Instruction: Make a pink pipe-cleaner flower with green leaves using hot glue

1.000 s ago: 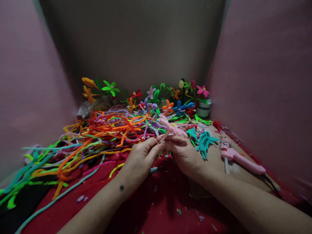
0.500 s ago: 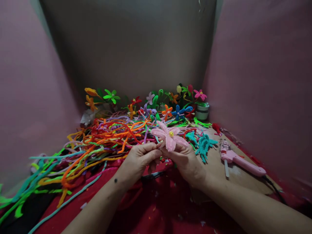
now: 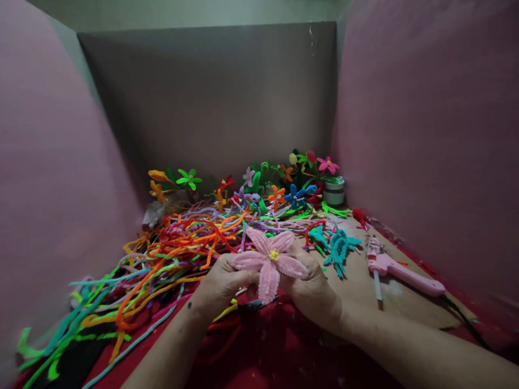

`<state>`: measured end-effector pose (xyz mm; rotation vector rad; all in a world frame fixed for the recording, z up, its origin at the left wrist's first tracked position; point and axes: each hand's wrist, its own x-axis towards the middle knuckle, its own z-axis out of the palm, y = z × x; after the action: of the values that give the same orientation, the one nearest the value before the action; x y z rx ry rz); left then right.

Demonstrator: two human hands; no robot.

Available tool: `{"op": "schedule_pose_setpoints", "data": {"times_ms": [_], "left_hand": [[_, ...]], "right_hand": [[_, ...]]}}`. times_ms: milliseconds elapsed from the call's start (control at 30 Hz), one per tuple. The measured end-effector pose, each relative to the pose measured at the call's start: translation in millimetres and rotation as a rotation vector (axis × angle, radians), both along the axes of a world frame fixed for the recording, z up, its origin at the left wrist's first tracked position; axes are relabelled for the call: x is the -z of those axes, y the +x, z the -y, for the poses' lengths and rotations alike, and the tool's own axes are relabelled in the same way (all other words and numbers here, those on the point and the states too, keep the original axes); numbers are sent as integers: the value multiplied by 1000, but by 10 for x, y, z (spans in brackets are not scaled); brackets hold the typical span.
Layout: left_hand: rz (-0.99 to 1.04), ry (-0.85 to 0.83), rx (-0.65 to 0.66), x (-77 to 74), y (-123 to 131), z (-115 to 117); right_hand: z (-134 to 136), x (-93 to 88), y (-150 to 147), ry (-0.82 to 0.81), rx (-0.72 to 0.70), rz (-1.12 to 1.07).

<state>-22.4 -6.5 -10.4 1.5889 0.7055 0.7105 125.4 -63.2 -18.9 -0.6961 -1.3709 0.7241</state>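
Note:
A pale pink pipe-cleaner flower (image 3: 269,270) with five petals and a yellow centre faces me, held up in front of my body. My left hand (image 3: 223,283) grips it from the left, thumb and fingers closed behind the petals. On the other side my right hand (image 3: 314,286) is closed around its back and right edge. The flower hides most of my fingertips. Just beyond the hands lies a heap of loose pipe cleaners (image 3: 194,232) in many colours. Teal pipe-cleaner pieces (image 3: 339,248) rest to the right of the flower.
A pink glue gun (image 3: 405,275) lies on a cardboard sheet (image 3: 421,313) at the right, its black cord (image 3: 466,319) running off to the right. Several finished flowers stand along the back, near a pale green pot (image 3: 334,192). Pink walls rise on both sides.
The pink flower has come lower and turned to face me more fully. Both hands have moved down with it, and my view has tilted up slightly.

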Motion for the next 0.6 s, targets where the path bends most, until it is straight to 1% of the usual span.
{"op": "schedule_pose_setpoints", "data": {"times_ms": [133, 233, 300, 367, 433, 500, 533, 600], "left_hand": [[-8, -26, -10, -2, -1, 11], [3, -12, 4, -40, 8, 2], [-7, 68, -14, -96, 4, -3], [-33, 191, -66, -162, -13, 2], [-35, 255, -127, -220, -42, 24], [10, 204, -145, -253, -74, 67], [41, 155, -129, -259, -87, 95], [104, 71, -54, -260, -98, 160]], "right_hand": [[14, 25, 9, 21, -8, 27], [33, -4, 9, 30, 16, 17], [42, -33, 8, 42, 54, 0], [42, -50, 12, 80, 103, 8], [33, -48, 23, 134, 150, 35], [19, -31, 38, 174, 194, 82], [13, -19, 47, 187, 214, 107], [6, 2, 63, 199, 243, 158]]}}
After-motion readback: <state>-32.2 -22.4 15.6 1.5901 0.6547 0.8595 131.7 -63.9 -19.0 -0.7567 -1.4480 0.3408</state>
